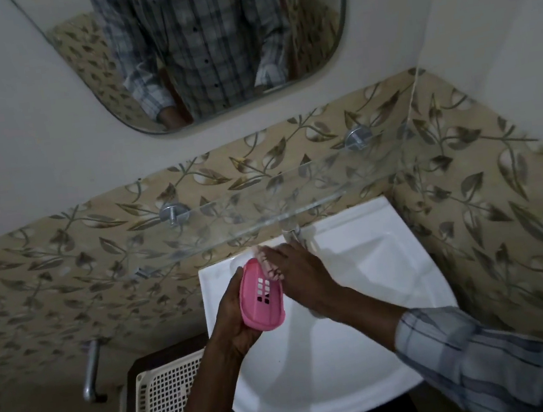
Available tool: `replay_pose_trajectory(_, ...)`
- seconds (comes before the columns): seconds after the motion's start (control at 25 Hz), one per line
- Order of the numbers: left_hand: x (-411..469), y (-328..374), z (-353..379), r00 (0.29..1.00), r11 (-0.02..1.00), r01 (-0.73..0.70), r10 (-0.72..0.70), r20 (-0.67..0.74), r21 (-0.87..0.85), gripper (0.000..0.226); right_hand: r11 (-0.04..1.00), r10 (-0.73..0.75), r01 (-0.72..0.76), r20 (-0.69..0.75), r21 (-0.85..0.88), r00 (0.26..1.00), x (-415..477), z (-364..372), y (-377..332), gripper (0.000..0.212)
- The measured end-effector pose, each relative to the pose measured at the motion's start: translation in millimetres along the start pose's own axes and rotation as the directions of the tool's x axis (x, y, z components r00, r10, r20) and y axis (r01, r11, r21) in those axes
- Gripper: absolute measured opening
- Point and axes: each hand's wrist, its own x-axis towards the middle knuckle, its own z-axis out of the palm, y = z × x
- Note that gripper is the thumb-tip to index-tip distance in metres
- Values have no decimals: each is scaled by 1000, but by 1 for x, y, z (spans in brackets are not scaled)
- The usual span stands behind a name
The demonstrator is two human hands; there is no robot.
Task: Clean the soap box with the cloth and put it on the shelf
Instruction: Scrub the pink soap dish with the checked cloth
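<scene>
1. The pink soap box (260, 296) is held in the air above the left rim of the white sink (368, 348), near the sink's far left corner. It stands tilted, its open inside facing right and toward the camera, and a grid of small drain holes shows in its floor.
2. The left hand (234, 318) cups the soap box from behind and below, fingers wrapped round its back, so this hand is closed about the box.
3. A pale pink cloth (269, 264) is bunched against the upper end of the soap box, touching its rim and inner face.
4. The right hand (298, 276) lies over the cloth, fingers curled down onto it, pressing it to the box; the hand is closed on the cloth, though most of the cloth is hidden beneath the fingers.
5. Both forearms end in checked sleeves (490, 360).
6. Just beyond the hands, a metal tap (291, 232) stands at the sink's far edge, partly seen through glass.
7. A clear glass shelf (263, 207) runs along the wall above the sink's far edge, carried by round metal brackets (174, 212). Nothing stands on the part that shows.
8. The wall behind is tiled in a beige leaf pattern (469, 197).
9. To the left of the sink, lower down, a cream perforated tray (166, 397) lies on a dark surface.
10. Near it, a metal handle (91, 371) is fixed to the left wall.
11. A mirror (207, 41) hangs above, reflecting the checked shirt.
</scene>
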Motion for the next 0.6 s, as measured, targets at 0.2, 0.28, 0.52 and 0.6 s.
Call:
replay_pose_trajectory(0.2, 7, 6, -8, 994, 994, -107, 107, -8, -8, 55, 860, 343, -380, 164, 340, 925, -8, -13, -12, 14)
replay_pose_trajectory(0.28, 12, 9, -5, 987, 989, -149, 149, -63, 1, 58, 912, 223, -284, 226, 294, 948, -29, -9, -35, 7)
replay_pose_trajectory(0.52, 17, 5, -18, 970, 949, -242, 239, -42, -202, 65, 397, 639, -696, 365, 598, 678, -36, -22, -11, 26)
replay_pose_trajectory(0.6, 19, -4, -16, 969, 951, -246, 241, -51, -190, 66, -63, 610, -717, 595, 694, 523, -38, -15, -25, 42)
